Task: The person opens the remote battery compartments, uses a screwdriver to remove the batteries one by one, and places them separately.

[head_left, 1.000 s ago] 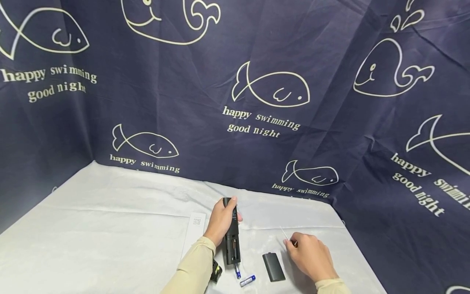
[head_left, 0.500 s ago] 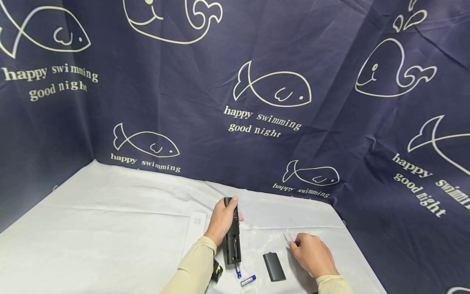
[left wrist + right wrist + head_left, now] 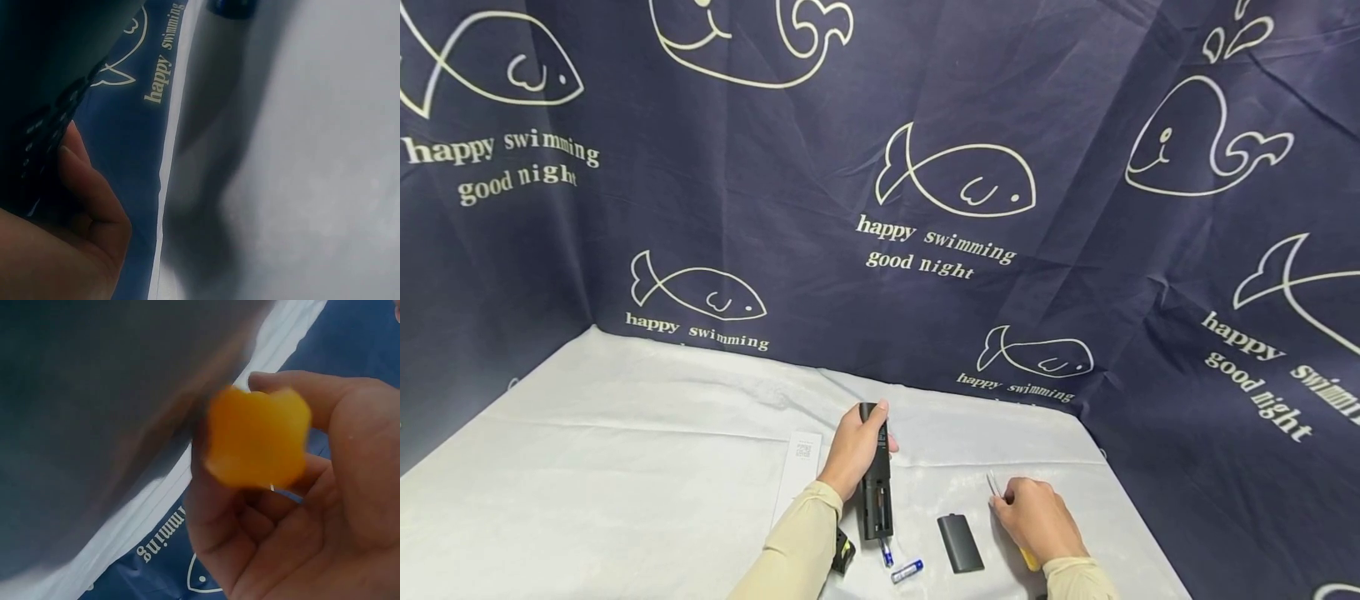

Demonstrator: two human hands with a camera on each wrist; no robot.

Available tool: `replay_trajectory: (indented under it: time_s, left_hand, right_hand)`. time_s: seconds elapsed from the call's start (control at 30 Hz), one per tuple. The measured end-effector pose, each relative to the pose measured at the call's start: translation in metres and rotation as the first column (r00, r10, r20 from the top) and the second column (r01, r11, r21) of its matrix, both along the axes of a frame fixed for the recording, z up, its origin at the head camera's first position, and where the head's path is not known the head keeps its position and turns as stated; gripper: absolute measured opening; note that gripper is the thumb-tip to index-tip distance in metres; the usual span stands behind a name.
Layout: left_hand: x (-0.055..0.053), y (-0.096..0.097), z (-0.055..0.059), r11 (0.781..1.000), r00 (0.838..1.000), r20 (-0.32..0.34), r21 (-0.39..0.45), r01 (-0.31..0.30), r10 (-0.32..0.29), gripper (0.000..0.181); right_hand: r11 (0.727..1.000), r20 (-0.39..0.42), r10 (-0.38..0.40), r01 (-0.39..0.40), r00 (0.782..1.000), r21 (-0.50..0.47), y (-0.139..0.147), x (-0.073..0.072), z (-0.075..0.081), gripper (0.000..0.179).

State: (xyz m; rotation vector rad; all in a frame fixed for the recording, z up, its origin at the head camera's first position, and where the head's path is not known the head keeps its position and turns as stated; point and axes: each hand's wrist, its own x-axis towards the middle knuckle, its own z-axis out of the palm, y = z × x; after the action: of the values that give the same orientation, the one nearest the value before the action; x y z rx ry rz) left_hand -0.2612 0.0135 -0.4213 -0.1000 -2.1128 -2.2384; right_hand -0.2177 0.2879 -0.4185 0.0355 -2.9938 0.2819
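- Stretched over the desk (image 3: 625,483) with left hand (image 3: 852,446) well apart from right hand (image 3: 1039,518).
- Had 1 black cover (image 3: 960,543) between the hands, plus 2 blue batteries (image 3: 907,572) near the black remote (image 3: 876,483).
- Partly hid a white strip (image 3: 796,475) and dark object (image 3: 844,554) behind the left forearm (image 3: 793,546).
- Gripped the remote in curled left fingers, with its battery slot bared below them.
- Held the yellow-handled tool (image 3: 259,437) in right fingers, with its thin metal shaft jutting ahead.
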Motion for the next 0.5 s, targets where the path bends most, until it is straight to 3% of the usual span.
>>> replay_trajectory:
  time_s: [0.27,0.5]
  left_hand:
    - [0.0,0.001,0.003,1.0,1.0,-0.002,-0.012,0.029,-0.029,0.044]
    - [0.01,0.006,0.007,0.998,0.998,0.02,-0.02,0.061,-0.061,0.045]
  right_hand:
    - [1.0,0.044,-0.012,0.011,0.999,0.004,0.0,0.0,0.001,0.019]
    - [0.999,0.028,0.008,-0.009,1.0,0.032,0.001,0.003,-0.002,0.019]
